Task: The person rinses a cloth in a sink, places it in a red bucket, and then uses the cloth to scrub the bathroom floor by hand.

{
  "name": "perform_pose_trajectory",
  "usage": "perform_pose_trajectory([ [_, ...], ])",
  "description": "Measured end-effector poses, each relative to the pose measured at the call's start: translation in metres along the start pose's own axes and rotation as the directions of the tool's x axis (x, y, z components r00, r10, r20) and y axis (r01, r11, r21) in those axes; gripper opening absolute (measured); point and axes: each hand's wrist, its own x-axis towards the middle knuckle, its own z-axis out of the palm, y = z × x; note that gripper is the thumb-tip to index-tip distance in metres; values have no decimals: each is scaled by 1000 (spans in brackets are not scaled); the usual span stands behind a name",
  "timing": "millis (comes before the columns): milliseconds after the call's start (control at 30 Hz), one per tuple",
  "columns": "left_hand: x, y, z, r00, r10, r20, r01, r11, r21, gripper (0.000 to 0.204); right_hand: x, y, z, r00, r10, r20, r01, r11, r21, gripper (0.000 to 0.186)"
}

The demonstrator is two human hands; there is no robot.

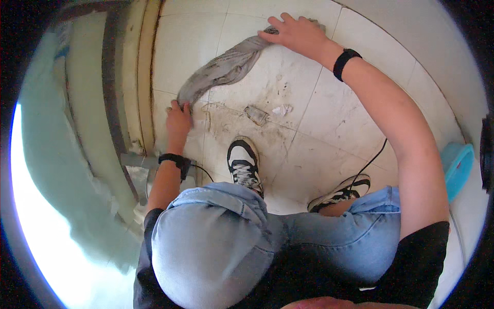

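Observation:
A long grey cloth [224,67], loosely twisted and stained dark in places, stretches across the white tiled floor [190,38]. At its near left end, my left hand [178,123] grips the cloth with bent fingers. My right hand [298,35] is closed over the far right end, its fingers curled on the fabric; a bit of cloth sticks out beyond the knuckles. Dirt and dark smudges mark the tiles below the cloth. A small flat greyish piece [256,115] and some white scraps [282,109] lie there.
My shoes, the left [243,159] and the right [342,193], stand on the floor close to the dirt. A turquoise plastic container [455,167] is at the right by the wall. A yellowish frame edge [146,77] runs along the left. Black bands with cords circle my wrists.

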Motion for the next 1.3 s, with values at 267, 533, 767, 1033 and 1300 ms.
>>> perform_pose_trajectory([
  [267,-48,64,-12,952,-103,288,211,904,-373,39,-57,14,-18,992,-56,111,50,997,59,59],
  [533,-16,154,-41,930,155,332,-15,922,-386,33,-182,55,-53,951,162,263,-156,987,-45,70],
  [767,-1,279,-64,849,485,210,-345,810,-475,29,-327,46,-94,736,552,392,-492,834,-249,74],
  [1033,20,312,-75,635,749,189,-621,640,-452,27,-390,-70,-121,385,771,507,-815,541,-205,70],
  [1300,71,358,-71,505,863,21,-802,478,-358,32,-389,-144,-133,241,765,597,-918,380,-116,73],
])
